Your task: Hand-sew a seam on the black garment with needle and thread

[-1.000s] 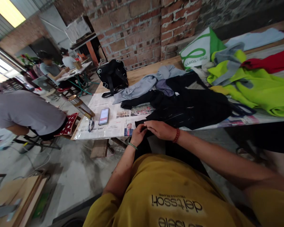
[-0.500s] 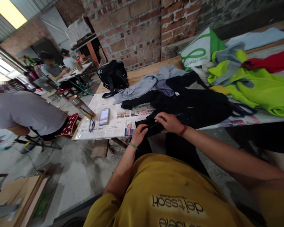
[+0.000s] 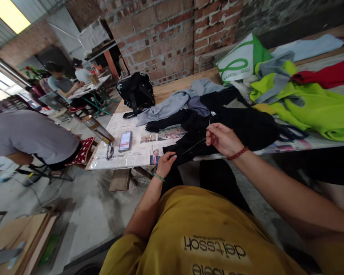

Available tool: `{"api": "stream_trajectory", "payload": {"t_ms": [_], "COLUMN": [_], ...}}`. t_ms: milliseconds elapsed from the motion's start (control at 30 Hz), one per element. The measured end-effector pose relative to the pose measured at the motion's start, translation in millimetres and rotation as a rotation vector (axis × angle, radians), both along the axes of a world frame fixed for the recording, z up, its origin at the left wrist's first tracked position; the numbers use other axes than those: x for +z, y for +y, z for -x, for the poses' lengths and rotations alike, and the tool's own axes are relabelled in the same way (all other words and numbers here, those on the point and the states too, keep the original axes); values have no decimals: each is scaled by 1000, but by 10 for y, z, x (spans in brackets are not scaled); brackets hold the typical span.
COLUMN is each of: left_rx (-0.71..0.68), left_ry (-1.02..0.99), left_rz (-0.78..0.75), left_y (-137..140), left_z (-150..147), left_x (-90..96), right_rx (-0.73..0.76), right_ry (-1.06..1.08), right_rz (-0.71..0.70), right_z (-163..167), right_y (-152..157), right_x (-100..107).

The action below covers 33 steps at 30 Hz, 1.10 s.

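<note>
My right hand [image 3: 224, 140] is raised just above the black garment [image 3: 243, 124], its fingertips pinched on a thin sewing needle [image 3: 209, 122] that points up. A pale thread [image 3: 193, 146] runs in a nearly straight line from that hand down toward the cloth by my left hand [image 3: 165, 165]. The left fingers are closed on the garment's near edge at the front of the table. The garment lies spread across the table, with sleeves reaching left and back.
Newspaper under clear plastic covers the table [image 3: 119, 159]. On it are a phone [image 3: 125, 141], a metal flask [image 3: 97, 129] and a black bag [image 3: 136, 91]. Grey clothing [image 3: 172, 103], yellow-green garments [image 3: 312, 103] and a green-white bag [image 3: 240, 61] lie beyond. A seated person [image 3: 37, 133] is at left.
My right hand has moved up and to the right, away from my left hand, drawing the thread out. The needle now shows above its fingertips. My left hand stays at the cloth edge.
</note>
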<state>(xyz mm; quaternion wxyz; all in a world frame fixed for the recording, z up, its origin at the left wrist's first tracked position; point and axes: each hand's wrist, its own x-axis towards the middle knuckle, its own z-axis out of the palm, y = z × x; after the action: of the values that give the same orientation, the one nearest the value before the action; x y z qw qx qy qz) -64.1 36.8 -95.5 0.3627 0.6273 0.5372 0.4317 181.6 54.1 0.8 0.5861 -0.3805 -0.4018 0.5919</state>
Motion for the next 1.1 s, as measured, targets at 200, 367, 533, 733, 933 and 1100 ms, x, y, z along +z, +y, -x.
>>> {"api": "stream_trajectory", "payload": {"t_ms": [200, 367, 533, 733, 933, 1100], "left_rx": [-92, -83, -59, -42, -87, -148], "left_ry": [-81, -68, -73, -87, -121, -134], "left_rz": [-3, -31, -29, -25, -17, -95], "left_y": [-60, -102, -112, -129, -155, -253], "left_z": [32, 34, 7, 4, 0, -24], "left_x": [3, -17, -5, -8, -70, -117], "right_rx": [113, 211, 299, 207, 130, 131], "right_ry": [25, -184, -496, -717, -811, -860], "right_rz": [25, 45, 37, -125, -208, -192], "right_z": [182, 406, 611, 720, 727, 722], "right_y": [-262, -577, -760, -670, -591, -564], "right_x": [-151, -469, -715, -816, -854, -913]}}
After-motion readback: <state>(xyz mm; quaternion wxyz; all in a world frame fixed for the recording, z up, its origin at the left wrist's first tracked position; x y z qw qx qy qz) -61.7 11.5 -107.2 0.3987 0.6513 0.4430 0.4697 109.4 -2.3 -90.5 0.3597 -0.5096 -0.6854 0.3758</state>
